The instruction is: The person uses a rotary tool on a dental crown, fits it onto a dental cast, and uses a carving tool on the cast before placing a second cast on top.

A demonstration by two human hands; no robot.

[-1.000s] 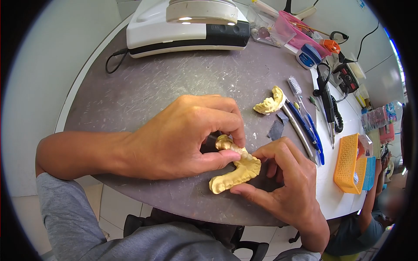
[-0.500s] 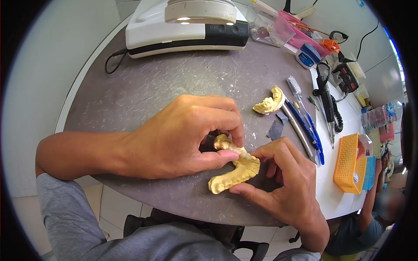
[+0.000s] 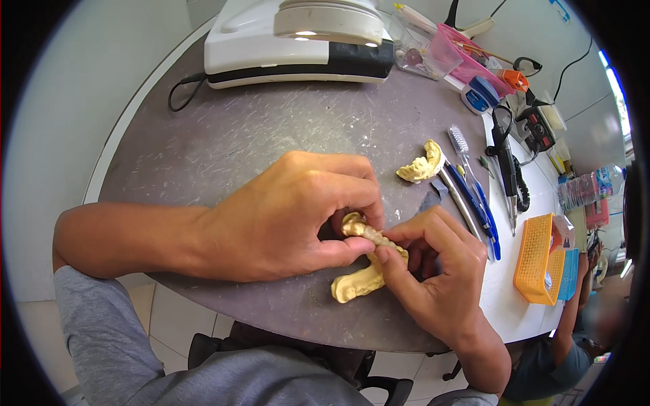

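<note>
A yellow, horseshoe-shaped dental cast (image 3: 357, 284) is held low over the front part of the grey table. Along its upper arm sits a translucent, tooth-coloured strip (image 3: 371, 234). My left hand (image 3: 284, 220) pinches that upper arm between thumb and fingers from the left. From the right, my right hand (image 3: 437, 274) closes on the middle of the cast, with its thumb tip and index finger at the end of the strip. My right fingers hide part of the cast's curve. A smaller yellow cast piece (image 3: 421, 166) lies beyond my right hand.
Right of the small cast lie a toothbrush (image 3: 458, 140), blue-handled tools (image 3: 477, 203) and a handpiece (image 3: 506, 159). A white device with a lamp (image 3: 298, 57) stands at the back. An orange basket (image 3: 535, 264) is at right, near another person's arm (image 3: 569, 311).
My right thumb has moved up from the cast's lower edge to the translucent strip, closing towards the index finger. The left hand keeps its pinch. The view has shifted slightly.
</note>
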